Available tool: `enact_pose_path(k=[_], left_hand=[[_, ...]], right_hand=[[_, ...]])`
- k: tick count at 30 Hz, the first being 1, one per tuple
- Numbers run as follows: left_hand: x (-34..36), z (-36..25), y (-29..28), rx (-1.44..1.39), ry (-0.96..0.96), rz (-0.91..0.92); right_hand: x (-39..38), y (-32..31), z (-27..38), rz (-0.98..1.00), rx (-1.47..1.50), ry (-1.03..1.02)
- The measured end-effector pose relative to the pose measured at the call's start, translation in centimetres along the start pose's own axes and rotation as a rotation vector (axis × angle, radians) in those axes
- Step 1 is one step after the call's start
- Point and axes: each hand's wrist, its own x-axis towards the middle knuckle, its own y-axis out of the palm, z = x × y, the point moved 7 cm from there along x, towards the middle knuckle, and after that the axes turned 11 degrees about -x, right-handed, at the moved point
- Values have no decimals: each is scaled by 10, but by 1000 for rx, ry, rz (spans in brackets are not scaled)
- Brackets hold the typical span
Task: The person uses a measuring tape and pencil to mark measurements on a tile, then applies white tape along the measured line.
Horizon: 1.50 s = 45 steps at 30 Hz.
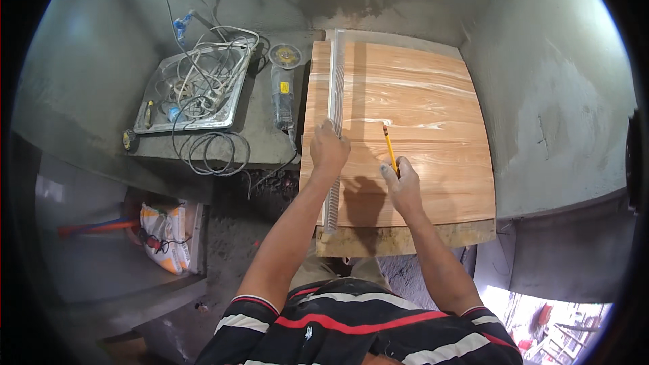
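Observation:
A large square tile (pixel 433 155) with an orange-brown wood-grain face lies flat in front of me. Along its left side runs a long silvery metal straightedge (pixel 337 74), reaching from the far edge to the near one. My left hand (pixel 329 151) is closed on the straightedge around its middle, pressing it against the tile. In my right hand (pixel 405 188) is a yellow pencil (pixel 390 149), its dark banded end pointing up and away from me. That hand is over the tile, to the right of the straightedge; its lower fingers are partly hidden.
An angle grinder (pixel 284 91) lies on the concrete ledge left of the tile. Beyond it a metal sink (pixel 233 111) holds tangled cables, and a coiled grey cable (pixel 215 155) hangs over the ledge. A tape measure (pixel 130 139) sits at the ledge's left end. Plastered walls enclose the corner.

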Motion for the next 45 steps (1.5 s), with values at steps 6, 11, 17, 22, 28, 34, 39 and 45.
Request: enact_pose_path(k=[6,11,17,22,28,34,39,45], left_hand=[[8,10,18,3,-38,43],[6,11,21,24,-76,37],[3,19,23,211,-35,-133],[1,14,26,270,-137,-117],[-45,-10,-39,207,43,-350],[-188,24,-131,-19,-36,-414],[-241,36,-87,-27,-226,-317],[-242,36,-63,-13,-140,-335]], right_hand=[[37,-7,-4,-26,-31,-16],[63,-2,-20,-3,-34,-1],[116,29,-13,94,-169,-193],[176,67,-1,115,-301,-339],[228,121,4,178,-500,-353],[238,146,37,214,-618,-332],[252,160,50,183,-767,-319],[262,162,49,146,-875,-325]])
